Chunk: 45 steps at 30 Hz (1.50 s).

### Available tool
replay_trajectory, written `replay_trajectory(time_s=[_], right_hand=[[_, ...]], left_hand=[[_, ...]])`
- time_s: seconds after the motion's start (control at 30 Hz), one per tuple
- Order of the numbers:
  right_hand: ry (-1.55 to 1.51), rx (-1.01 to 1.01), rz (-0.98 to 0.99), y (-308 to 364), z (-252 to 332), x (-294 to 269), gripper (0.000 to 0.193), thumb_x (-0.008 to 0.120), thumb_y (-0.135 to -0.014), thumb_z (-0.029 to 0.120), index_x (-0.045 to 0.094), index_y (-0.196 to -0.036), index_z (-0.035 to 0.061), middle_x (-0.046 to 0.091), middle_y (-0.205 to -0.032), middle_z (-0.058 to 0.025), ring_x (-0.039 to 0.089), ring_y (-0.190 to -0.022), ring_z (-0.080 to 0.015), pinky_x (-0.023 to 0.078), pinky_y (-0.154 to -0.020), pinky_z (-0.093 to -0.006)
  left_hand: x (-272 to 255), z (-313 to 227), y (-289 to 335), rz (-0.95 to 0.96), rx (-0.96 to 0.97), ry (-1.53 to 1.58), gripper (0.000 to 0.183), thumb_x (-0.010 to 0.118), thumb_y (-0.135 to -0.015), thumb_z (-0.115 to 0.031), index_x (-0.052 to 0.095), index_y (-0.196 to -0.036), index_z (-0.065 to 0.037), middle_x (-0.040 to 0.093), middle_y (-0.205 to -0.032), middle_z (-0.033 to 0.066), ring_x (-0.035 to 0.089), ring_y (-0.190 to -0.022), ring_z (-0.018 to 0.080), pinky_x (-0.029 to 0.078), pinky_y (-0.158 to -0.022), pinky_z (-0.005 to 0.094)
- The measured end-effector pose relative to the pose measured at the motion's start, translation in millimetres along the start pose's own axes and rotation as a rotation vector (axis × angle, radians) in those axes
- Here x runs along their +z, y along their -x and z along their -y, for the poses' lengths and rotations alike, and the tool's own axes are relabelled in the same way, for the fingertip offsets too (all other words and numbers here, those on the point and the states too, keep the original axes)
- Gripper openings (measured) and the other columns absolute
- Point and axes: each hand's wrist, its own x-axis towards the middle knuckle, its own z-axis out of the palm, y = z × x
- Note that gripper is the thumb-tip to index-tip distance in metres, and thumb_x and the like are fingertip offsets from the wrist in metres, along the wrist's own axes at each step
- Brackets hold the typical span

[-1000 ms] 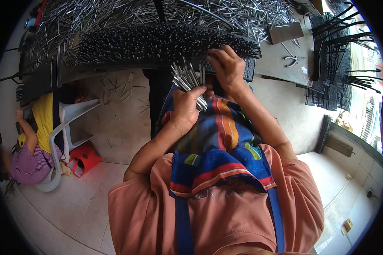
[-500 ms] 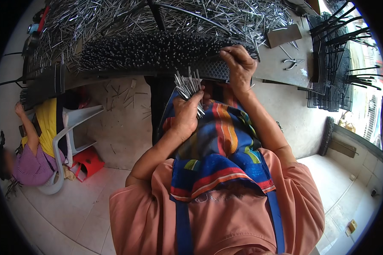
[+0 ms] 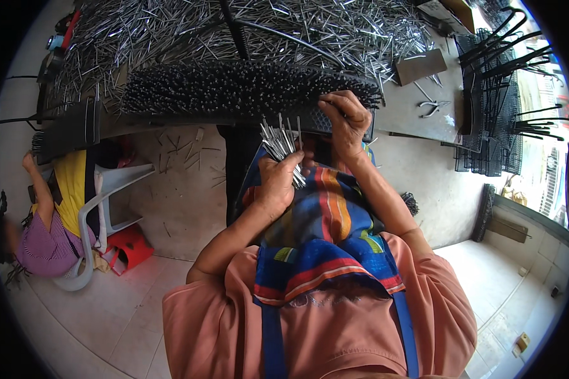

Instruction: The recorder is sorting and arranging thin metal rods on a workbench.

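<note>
rod bundle (image 3: 280, 144): glossy metal | apron (image 3: 329, 205): matt cloth | chair (image 3: 121, 182): smooth plastic

A person (image 3: 50, 246) in a striped purple top is sitting on a light grey plastic chair (image 3: 86, 252); a red container (image 3: 134, 249) is resting on the floor (image 3: 133, 297) beside it. Pliers (image 3: 430, 110) are lying near a flat brown plate (image 3: 421, 66). Black mesh (image 3: 502, 148) is showing at right.
</note>
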Motion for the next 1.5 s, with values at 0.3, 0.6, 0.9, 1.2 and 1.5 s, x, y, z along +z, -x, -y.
replay_trajectory(time_s=[0.3,0.6,0.9,1.2,1.5], right_hand=[[-0.01,-0.014,0.038,0,4,-2,0.011,0.07,-0.077,-0.007,0.071,-0.087,-0.0025,0.067,-0.083,-0.0046,0.058,-0.068,-0.0065,0.044,-0.058,-0.019],[-0.07,0.061,-0.038,-4,-3,-2,0.01,0.072,-0.076,-0.004,0.071,-0.086,-0.0015,0.068,-0.079,-0.0077,0.063,-0.07,-0.011,0.048,-0.063,-0.0229],[0.057,-0.016,0.04,2,-7,-8,0.01,0.071,-0.077,-0.006,0.07,-0.086,-0.0026,0.068,-0.083,-0.0063,0.06,-0.073,-0.0101,0.048,-0.066,-0.0224],[0.363,-0.124,0.181,-20,11,-2,0.008,0.072,-0.077,0.0,0.069,-0.085,-0.0011,0.064,-0.075,-0.0095,0.061,-0.063,-0.0162,0.047,-0.058,-0.0268],[0.451,-0.116,0.177,-6,-3,1,0.01,0.074,-0.075,0.006,0.072,-0.085,0.0043,0.065,-0.078,-0.0092,0.065,-0.065,-0.023,0.049,-0.058,-0.0309]], left_hand=[[-1,5,0,0.01,0.044,0.018,0.015,0.062,-0.083,0.004,0.065,-0.098,0.003,0.071,-0.084,0.0154,0.069,-0.069,0.023,0.057,-0.061,0.0324],[-1,3,1,0.003,-0.003,0.034,0.015,0.061,-0.083,0.005,0.063,-0.098,0.003,0.071,-0.085,0.0168,0.069,-0.069,0.0234,0.057,-0.062,0.0325],[-2,1,2,-0.007,0.018,0.062,0.015,0.06,-0.083,0.005,0.062,-0.098,0.003,0.07,-0.085,0.0148,0.069,-0.068,0.0219,0.056,-0.06,0.0311],[-2,10,1,0.044,0.044,0.075,0.017,0.061,-0.083,0.005,0.062,-0.1,0.003,0.07,-0.086,0.0156,0.069,-0.069,0.0232,0.057,-0.062,0.0328],[1,4,3,0.016,-0.015,0.076,0.016,0.059,-0.081,0.008,0.064,-0.096,0.004,0.069,-0.084,0.0144,0.068,-0.068,0.0219,0.058,-0.062,0.0306]])
